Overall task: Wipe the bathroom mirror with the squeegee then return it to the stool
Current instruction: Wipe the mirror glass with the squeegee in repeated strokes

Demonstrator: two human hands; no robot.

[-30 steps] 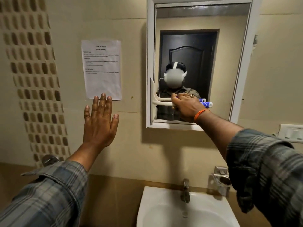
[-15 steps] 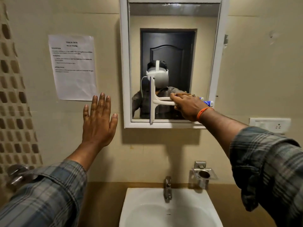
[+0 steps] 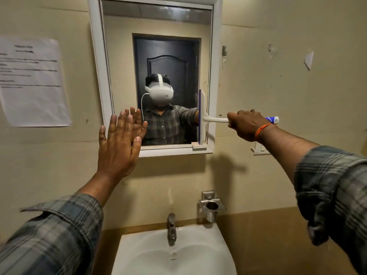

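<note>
Leftmost, taped flat to the smooth beige wall, a creased paper sheet (image 3: 32,82); next, left hand (image 3: 119,145) spread wide, fingers straight, holding nothing, overlapping the white-framed rectangular mirror (image 3: 127,56) at its lower left corner. Further right, white plastic squeegee (image 3: 204,119), T-shaped, blade upright against the glass by the right frame edge. Right hand (image 3: 247,124) closed around its handle, blue end poking out behind.

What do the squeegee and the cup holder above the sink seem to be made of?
Squeegee: probably white plastic, with a smooth matte look; its handle end is blue. Cup holder: apparently polished metal, as it is silvery with bright reflections. Neither is certain from the look alone.
</note>
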